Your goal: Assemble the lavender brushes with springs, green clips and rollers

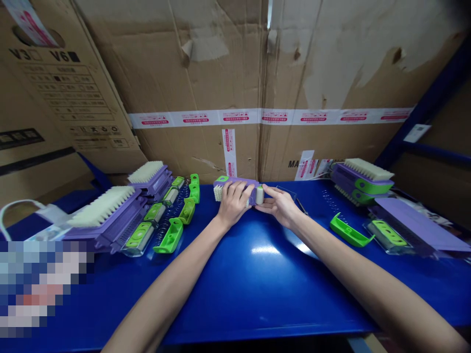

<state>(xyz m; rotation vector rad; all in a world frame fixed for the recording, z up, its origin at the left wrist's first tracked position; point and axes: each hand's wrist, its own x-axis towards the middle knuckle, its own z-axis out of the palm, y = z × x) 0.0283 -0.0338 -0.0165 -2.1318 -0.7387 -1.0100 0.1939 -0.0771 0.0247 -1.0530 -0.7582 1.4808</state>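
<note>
A purple brush (235, 185) with white bristles and a green end lies on the blue table (257, 274) near the cardboard wall. My left hand (232, 201) is wrapped over its top, fingers closed around the body. My right hand (279, 203) pinches the pale roller piece (259, 194) at the brush's right end.
Left of the hands lie purple brushes (110, 211), green clips (171, 235) and roller parts (142, 234). On the right sit stacked brushes (362, 179), a loose green clip (348, 230), a roller part (384, 233) and a purple plate (419, 223). Cardboard boxes (235, 83) wall the back.
</note>
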